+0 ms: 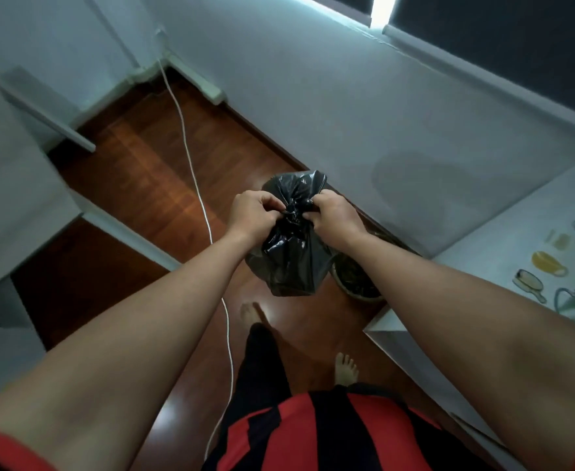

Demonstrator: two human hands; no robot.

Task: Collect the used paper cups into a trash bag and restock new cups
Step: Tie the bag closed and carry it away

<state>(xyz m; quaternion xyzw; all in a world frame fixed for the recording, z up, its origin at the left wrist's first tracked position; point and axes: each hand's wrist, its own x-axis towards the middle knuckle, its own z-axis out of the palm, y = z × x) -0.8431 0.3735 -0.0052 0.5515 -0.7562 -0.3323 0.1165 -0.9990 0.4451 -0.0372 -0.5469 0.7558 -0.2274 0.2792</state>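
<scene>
Black plastic, thin and glossy, is what we are knotting: the trash bag (291,253) hangs in the air above the wooden floor (150,171), carried by nothing but our grip. Our left hand (253,214) and right hand (335,212) each pinch a gathered tail at the bag's neck, either side of the knot. We judge the risks to be a tail slipping from our fingers, which would drop the bag, or the film tearing if we pull too hard. No cups are visible.
</scene>
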